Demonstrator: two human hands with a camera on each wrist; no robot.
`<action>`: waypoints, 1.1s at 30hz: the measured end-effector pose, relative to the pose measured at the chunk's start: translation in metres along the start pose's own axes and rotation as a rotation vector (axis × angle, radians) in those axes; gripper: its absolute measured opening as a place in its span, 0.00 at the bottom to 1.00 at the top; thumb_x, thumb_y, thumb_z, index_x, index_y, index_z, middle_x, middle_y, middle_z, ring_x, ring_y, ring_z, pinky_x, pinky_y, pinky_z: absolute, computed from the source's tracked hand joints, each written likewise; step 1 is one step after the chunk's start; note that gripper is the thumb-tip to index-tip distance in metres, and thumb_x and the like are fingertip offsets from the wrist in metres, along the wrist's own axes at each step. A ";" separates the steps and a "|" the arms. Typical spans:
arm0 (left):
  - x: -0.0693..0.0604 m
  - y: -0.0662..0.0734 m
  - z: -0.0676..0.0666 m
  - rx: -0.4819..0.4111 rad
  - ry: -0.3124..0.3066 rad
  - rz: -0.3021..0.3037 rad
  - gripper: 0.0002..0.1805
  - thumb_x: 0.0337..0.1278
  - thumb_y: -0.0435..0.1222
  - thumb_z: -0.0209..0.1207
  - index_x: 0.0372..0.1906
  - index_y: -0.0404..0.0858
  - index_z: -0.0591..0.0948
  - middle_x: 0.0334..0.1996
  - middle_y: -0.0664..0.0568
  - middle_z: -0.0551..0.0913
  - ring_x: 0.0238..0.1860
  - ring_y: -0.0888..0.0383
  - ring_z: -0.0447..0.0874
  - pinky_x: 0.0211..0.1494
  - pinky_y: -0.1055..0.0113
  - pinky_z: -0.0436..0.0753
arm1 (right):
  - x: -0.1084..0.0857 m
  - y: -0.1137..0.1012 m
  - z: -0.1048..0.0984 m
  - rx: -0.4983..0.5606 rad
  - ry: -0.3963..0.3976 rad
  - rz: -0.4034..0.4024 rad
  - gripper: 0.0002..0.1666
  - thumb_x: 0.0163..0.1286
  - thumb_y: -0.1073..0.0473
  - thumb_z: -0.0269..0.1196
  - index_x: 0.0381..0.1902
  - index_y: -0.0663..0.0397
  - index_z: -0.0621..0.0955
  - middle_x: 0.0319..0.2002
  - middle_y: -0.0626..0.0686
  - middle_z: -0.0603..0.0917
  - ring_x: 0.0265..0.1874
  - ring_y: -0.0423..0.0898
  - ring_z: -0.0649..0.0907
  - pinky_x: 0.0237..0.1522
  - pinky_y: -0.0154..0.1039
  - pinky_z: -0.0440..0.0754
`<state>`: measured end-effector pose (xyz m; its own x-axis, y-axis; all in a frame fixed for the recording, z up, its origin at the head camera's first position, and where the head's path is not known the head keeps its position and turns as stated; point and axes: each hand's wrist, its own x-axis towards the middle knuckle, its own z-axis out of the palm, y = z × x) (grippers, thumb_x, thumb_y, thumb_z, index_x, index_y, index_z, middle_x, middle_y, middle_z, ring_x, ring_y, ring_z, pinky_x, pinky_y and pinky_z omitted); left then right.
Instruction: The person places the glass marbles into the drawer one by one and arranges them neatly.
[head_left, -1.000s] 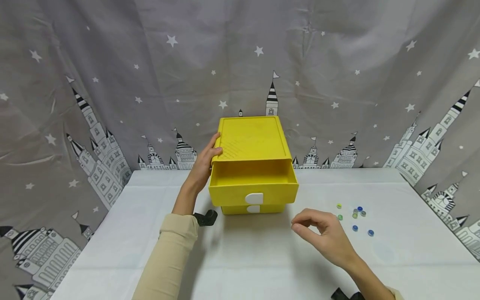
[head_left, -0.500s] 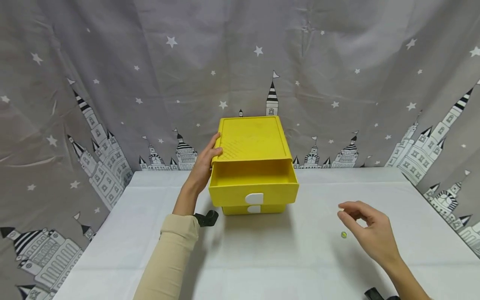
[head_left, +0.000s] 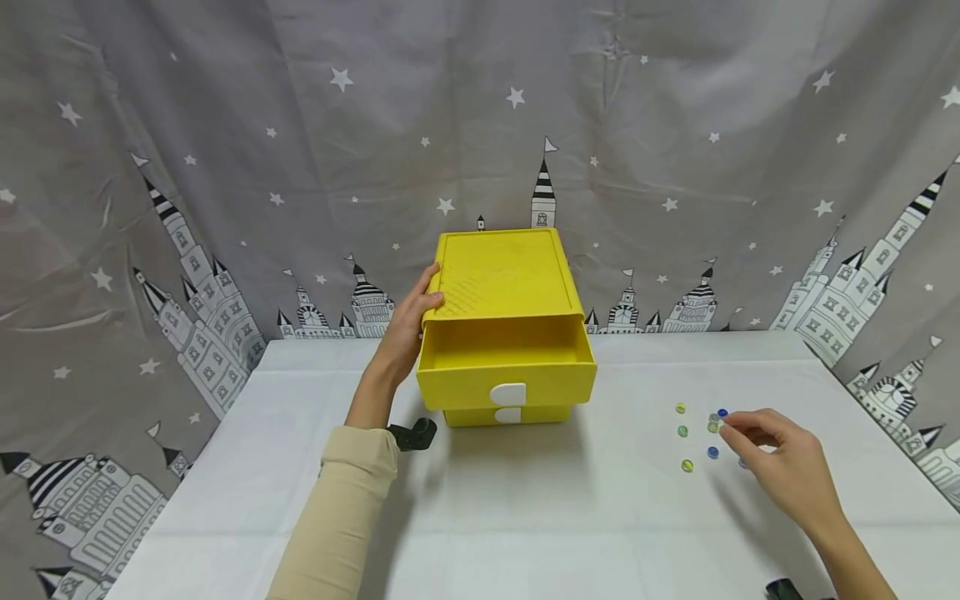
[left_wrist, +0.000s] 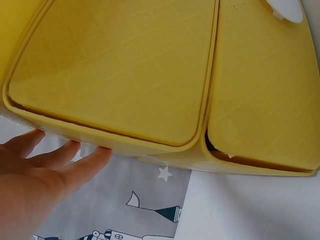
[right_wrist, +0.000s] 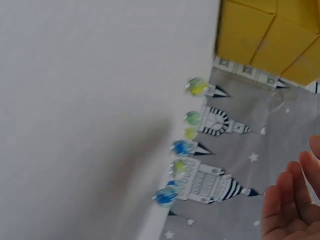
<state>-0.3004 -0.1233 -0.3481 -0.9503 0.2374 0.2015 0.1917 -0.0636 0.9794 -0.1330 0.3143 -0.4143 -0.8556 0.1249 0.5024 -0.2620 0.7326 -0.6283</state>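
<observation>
A yellow two-drawer box stands at mid-table, its upper drawer pulled out and no contents visible inside. My left hand rests against the box's left side, thumb at the top edge; in the left wrist view the left hand has nearly straight fingers, their tips on the yellow wall. Over the small glass pieces at the right hovers my right hand, thumb and forefinger slightly bent with nothing visible between them. A blue piece lies below its fingertips. The right wrist view shows the right hand with loose fingers.
Green and yellow pieces lie left of the right hand, several others beside its fingers, one partly hidden. The white-covered table ends at a grey curtain with castles and stars. The lower drawer protrudes slightly.
My right hand has moved right, from near the box to over the glass pieces, uncovering a yellow-green one. My left hand and the box have kept their places.
</observation>
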 end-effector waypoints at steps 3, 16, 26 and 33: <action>0.000 0.000 0.000 -0.005 0.001 -0.003 0.35 0.68 0.45 0.46 0.79 0.56 0.54 0.78 0.56 0.47 0.73 0.55 0.54 0.72 0.54 0.56 | 0.001 0.010 0.001 -0.018 -0.022 0.017 0.08 0.61 0.65 0.69 0.39 0.61 0.86 0.31 0.46 0.84 0.29 0.27 0.77 0.32 0.21 0.72; 0.000 -0.002 -0.001 0.003 0.022 -0.005 0.35 0.68 0.45 0.46 0.79 0.56 0.54 0.78 0.56 0.47 0.74 0.55 0.53 0.72 0.54 0.56 | 0.004 0.038 0.004 -0.090 -0.200 0.065 0.15 0.62 0.59 0.70 0.44 0.62 0.86 0.45 0.62 0.85 0.39 0.35 0.79 0.39 0.29 0.75; 0.000 -0.001 -0.001 -0.010 0.026 0.008 0.35 0.68 0.44 0.46 0.79 0.54 0.54 0.78 0.56 0.47 0.74 0.56 0.51 0.73 0.55 0.53 | 0.012 0.043 0.014 -0.168 -0.323 0.054 0.13 0.60 0.62 0.69 0.39 0.68 0.86 0.44 0.70 0.82 0.45 0.70 0.79 0.45 0.64 0.74; 0.000 -0.001 0.000 -0.017 0.020 0.003 0.35 0.68 0.45 0.46 0.79 0.54 0.54 0.78 0.55 0.47 0.74 0.55 0.52 0.73 0.55 0.54 | 0.010 0.049 0.016 -0.207 -0.342 0.039 0.13 0.57 0.63 0.70 0.37 0.70 0.85 0.40 0.70 0.83 0.44 0.72 0.79 0.47 0.66 0.72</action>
<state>-0.3004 -0.1228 -0.3495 -0.9545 0.2177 0.2038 0.1903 -0.0812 0.9784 -0.1618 0.3403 -0.4495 -0.9716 -0.0491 0.2317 -0.1606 0.8556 -0.4922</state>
